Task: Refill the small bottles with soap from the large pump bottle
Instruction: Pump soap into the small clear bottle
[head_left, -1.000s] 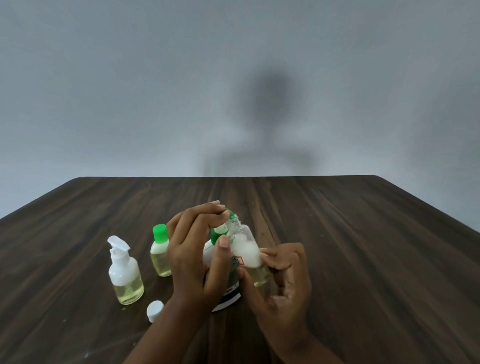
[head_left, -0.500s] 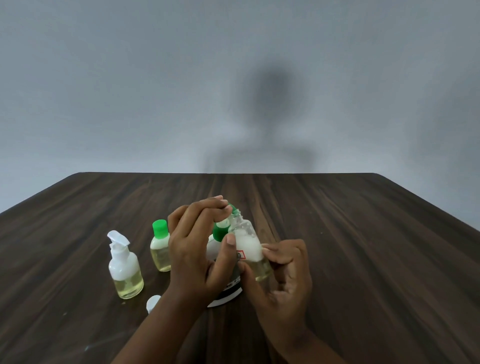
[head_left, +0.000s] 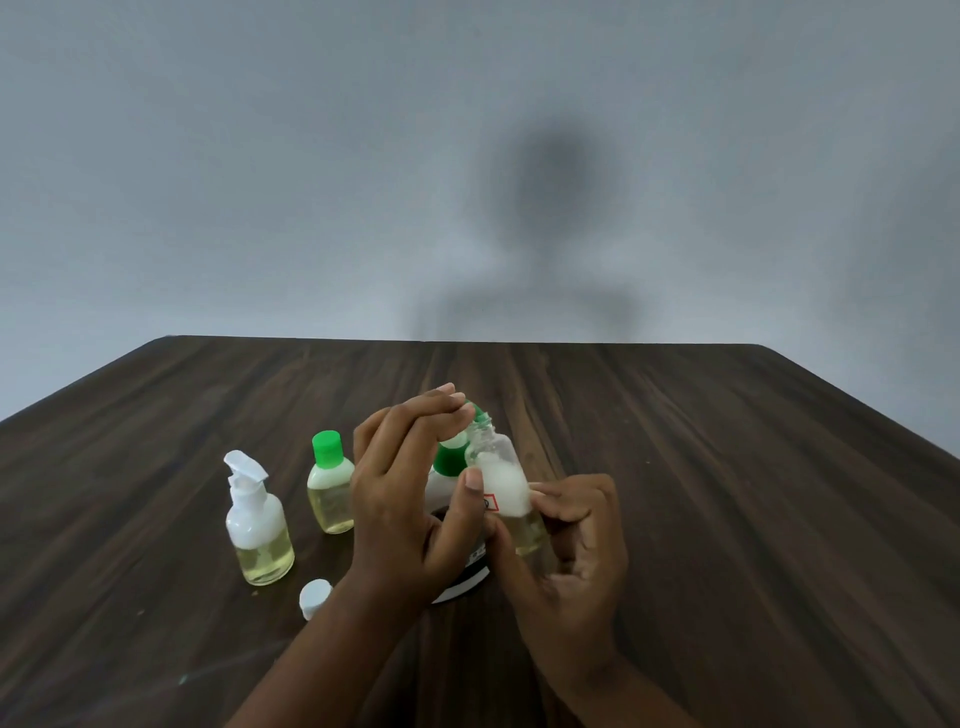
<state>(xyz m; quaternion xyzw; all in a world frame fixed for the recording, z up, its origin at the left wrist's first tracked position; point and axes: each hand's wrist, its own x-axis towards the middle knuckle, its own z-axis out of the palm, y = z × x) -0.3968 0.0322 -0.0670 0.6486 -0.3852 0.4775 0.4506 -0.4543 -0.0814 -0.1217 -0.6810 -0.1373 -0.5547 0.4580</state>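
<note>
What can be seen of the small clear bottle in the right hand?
The small clear bottle looks like transparent plastic, with a bare threaded neck and no cap. White foam fills its upper body; pale yellow liquid sits below. It is held off the table, tilted, neck leaning toward the large pump bottle under the left hand. The right hand pinches its lower body. Whether the left thumb touches it is unclear.

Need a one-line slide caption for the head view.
Left hand presses the large pump bottle while right hand holds an uncapped small bottle at its spout; white cap lies nearby.
</note>
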